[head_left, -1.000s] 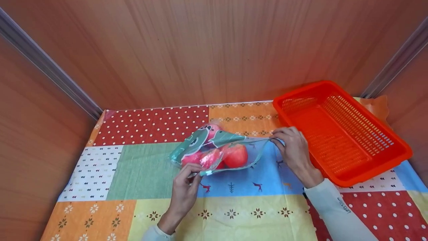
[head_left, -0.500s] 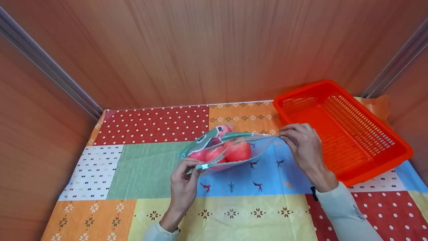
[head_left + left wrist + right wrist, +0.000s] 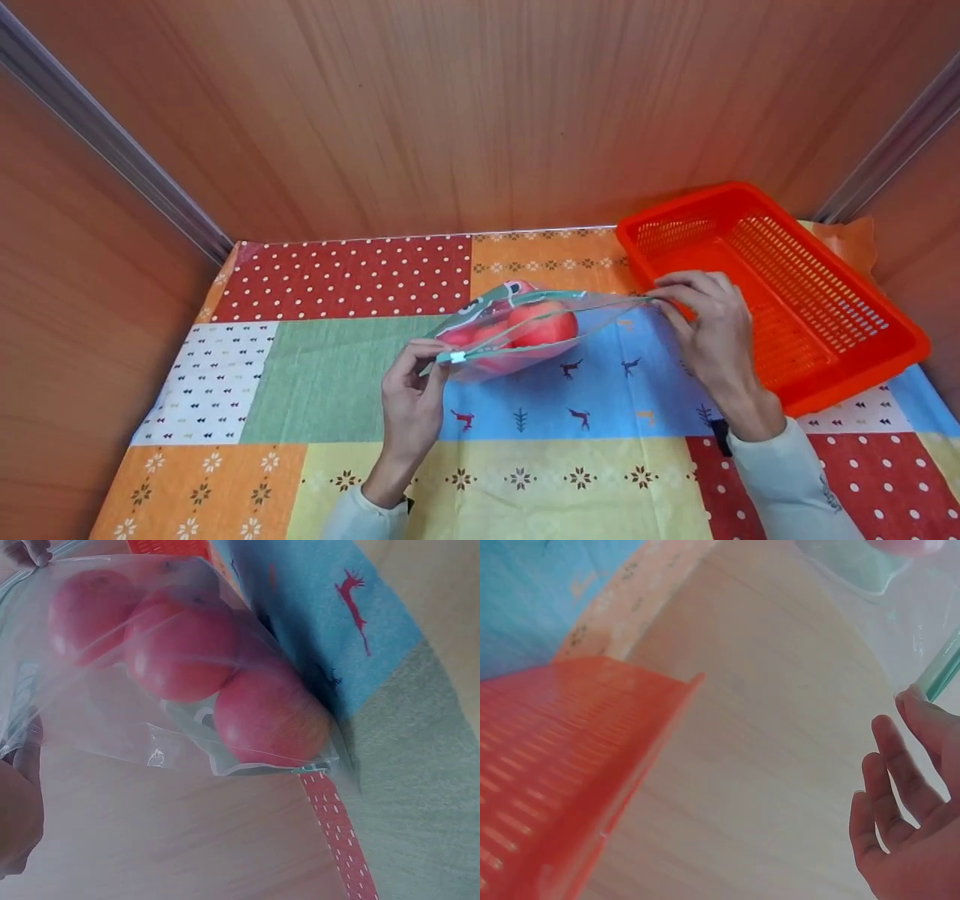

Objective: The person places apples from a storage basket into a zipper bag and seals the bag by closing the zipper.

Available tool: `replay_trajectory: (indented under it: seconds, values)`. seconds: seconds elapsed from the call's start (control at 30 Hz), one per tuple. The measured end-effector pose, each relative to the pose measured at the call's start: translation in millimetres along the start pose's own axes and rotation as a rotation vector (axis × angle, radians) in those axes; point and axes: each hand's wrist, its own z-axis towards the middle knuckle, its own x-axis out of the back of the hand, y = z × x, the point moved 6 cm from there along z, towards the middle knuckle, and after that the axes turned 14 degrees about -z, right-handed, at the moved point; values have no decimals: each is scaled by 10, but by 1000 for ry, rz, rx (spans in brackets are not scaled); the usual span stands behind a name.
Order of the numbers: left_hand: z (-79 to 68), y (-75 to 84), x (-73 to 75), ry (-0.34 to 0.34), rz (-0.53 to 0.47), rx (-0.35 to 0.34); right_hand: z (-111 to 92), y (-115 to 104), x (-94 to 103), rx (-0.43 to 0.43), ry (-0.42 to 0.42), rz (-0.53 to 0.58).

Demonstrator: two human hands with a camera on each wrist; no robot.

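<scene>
A clear zipper bag (image 3: 540, 354) with green print holds several red apples (image 3: 543, 324), some partly hidden under the print. My left hand (image 3: 412, 394) pinches the left end of its top edge, right beside a white slider (image 3: 457, 357). The opposite end is pinched by my right hand (image 3: 712, 337), so the edge stretches between both hands with a gap along it. Through the plastic in the left wrist view, the apples (image 3: 180, 645) bunch at the bottom. In the right wrist view, thumb and finger of the right hand (image 3: 911, 817) meet on the green zip strip (image 3: 941, 667).
An orange-red plastic basket (image 3: 757, 322) with slotted sides stands at the right, close to my right hand. A patchwork cloth (image 3: 345, 382) covers the table. Wood-grain panels (image 3: 465, 112) rise at the back and both sides.
My right hand has moved right and slightly up, pulling the bag's edge straighter. The left hand has risen a little, and the bag with its apples has shifted right.
</scene>
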Motion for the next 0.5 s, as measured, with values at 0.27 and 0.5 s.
replay_trajectory:
  seconds: [0.27, 0.5]
  values:
    - [75, 71, -40, 21, -20, -24, 27, -17, 173, 3, 48, 22]
    - [159, 150, -85, 29, -46, -60, 73, -23, 319, -10, 45, 36]
